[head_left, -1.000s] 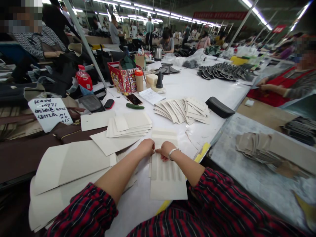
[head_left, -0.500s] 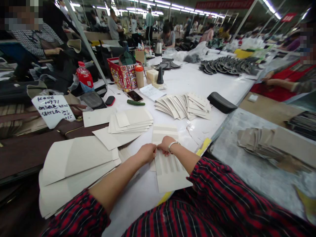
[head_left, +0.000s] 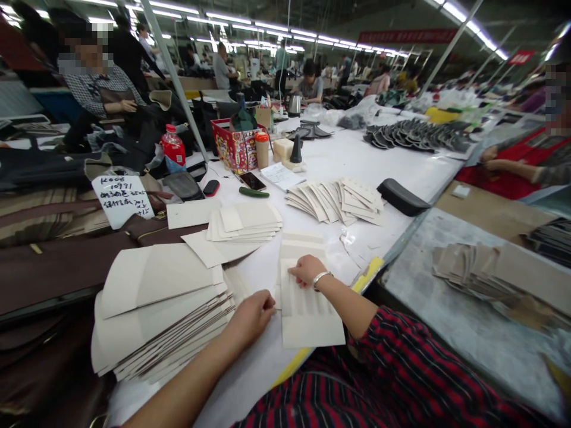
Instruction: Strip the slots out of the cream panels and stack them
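A pale beige panel with raised stripes [head_left: 313, 330] lies flat on the white table in front of me. My right hand [head_left: 308, 270], with a silver bangle at the wrist, rests on its upper part. Its index finger is stretched out against the panel, while the other fingers curl under. Just left of the panel's edge is my left hand [head_left: 253, 314], its thumb and fingers drawn together in a pinch. What it holds, if anything, is too small to make out. Left of it, a fanned stack of large beige panels [head_left: 156, 279] spreads across the table.
Smaller beige panels [head_left: 250, 223] and fanned strips [head_left: 334, 199] lie beyond my hands. Farther back are a black case [head_left: 402, 197], a cucumber [head_left: 254, 192], a phone [head_left: 252, 181] and a red patterned box [head_left: 236, 148]. Co-workers sit at both sides.
My left hand has moved away from the right hand, down and left off the panel. My right hand stays on the panel. The whole view has shifted slightly.
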The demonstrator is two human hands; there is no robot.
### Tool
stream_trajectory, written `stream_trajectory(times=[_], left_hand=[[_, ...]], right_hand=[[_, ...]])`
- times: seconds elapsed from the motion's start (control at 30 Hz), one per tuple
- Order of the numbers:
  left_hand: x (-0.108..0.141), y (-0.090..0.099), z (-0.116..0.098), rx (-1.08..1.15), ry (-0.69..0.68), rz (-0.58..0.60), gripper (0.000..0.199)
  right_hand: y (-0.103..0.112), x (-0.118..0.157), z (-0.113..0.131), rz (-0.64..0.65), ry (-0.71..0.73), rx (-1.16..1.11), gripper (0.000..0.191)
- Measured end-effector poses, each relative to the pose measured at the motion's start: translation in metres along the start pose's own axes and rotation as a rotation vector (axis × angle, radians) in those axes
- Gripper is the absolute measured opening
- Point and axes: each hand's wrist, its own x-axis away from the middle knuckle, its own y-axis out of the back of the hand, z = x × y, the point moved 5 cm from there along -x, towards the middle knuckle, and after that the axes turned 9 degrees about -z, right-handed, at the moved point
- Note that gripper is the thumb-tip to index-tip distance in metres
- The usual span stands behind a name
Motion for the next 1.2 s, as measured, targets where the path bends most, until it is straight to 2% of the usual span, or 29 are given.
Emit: stream_trajectory(times=[0.03, 0.1, 0.2, 0.3, 0.53, 0.63, 0.77, 0.87, 0.97, 1.1, 1.2], left_hand=[[-0.015, 0.005, 0.003, -0.02, 0.051, -0.06, 0.01], [-0.041, 0.003, 0.004, -0.046, 0.069, -0.118, 0.018], [-0.069, -0.014, 0.003, -0.117, 0.053, -0.106, 0.023], [-0.082, -0.023, 0.007, -0.194, 0.065, -0.094, 0.016], [-0.094, -0.027, 0.017, -0.203, 0.129, 0.021, 0.007], [-0.085, -0.031, 0.011, -0.187, 0.074, 0.042, 0.006], [-0.056, -0.036, 0.002, -0.165, -0.089, -0.003, 0.008], [-0.039, -0.033, 0.0, -0.15, -0.175, -0.069, 0.009], [-0.033, -0.028, -0.002, -0.113, -0.206, -0.077, 0.009], [-0.02, -0.028, -0.01, -0.091, -0.213, 0.054, 0.01], [0.008, -0.04, -0.016, -0.07, -0.267, 0.17, 0.012]], right_hand=[[0.0, 0.002, 0.001, -0.003, 0.012, 0.008, 0.029], [0.0, 0.005, 0.002, 0.02, 0.009, 0.029, 0.027], [-0.004, 0.007, 0.002, 0.082, -0.04, 0.03, 0.025], [-0.011, 0.004, -0.001, 0.124, -0.088, -0.026, 0.024], [-0.019, -0.006, -0.003, 0.156, -0.119, -0.051, 0.02], [-0.02, -0.006, -0.002, 0.143, -0.107, -0.042, 0.017], [-0.022, -0.004, -0.004, 0.131, -0.094, -0.058, 0.019], [-0.021, -0.001, -0.004, 0.104, -0.091, -0.07, 0.022], [-0.018, 0.003, -0.002, 0.079, -0.09, -0.078, 0.021], [-0.016, 0.007, 0.0, 0.094, -0.116, -0.069, 0.023], [-0.016, 0.009, -0.001, 0.1, -0.137, -0.083, 0.023]])
